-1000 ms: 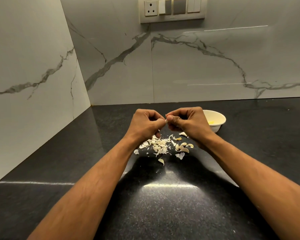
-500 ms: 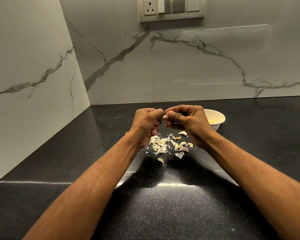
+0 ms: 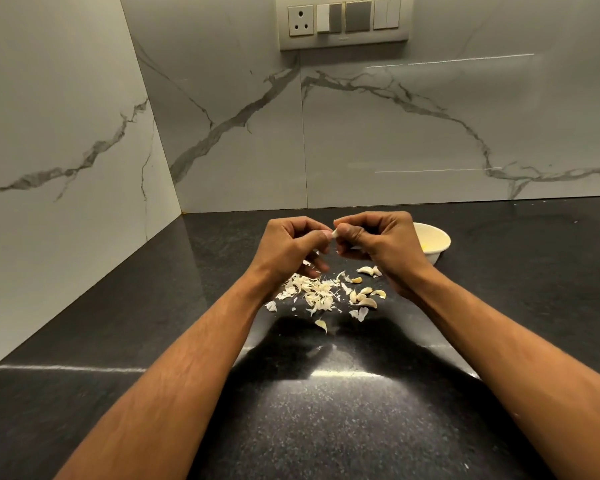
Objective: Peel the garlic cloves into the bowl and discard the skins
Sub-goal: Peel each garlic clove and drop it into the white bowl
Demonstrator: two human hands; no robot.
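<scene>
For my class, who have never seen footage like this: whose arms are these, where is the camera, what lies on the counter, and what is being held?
There is no machine here. A person wears one camera on the head, looking forward and down, so the two bare arms reaching in from below are their own. The left hand and right hand meet above a dark counter and pinch one small garlic clove between them; it is mostly hidden by the fingers. Beneath lie a pile of papery skins and, beside it, a few loose cloves. A pale bowl stands behind the right hand. Marble walls and a switch panel rise behind.
</scene>
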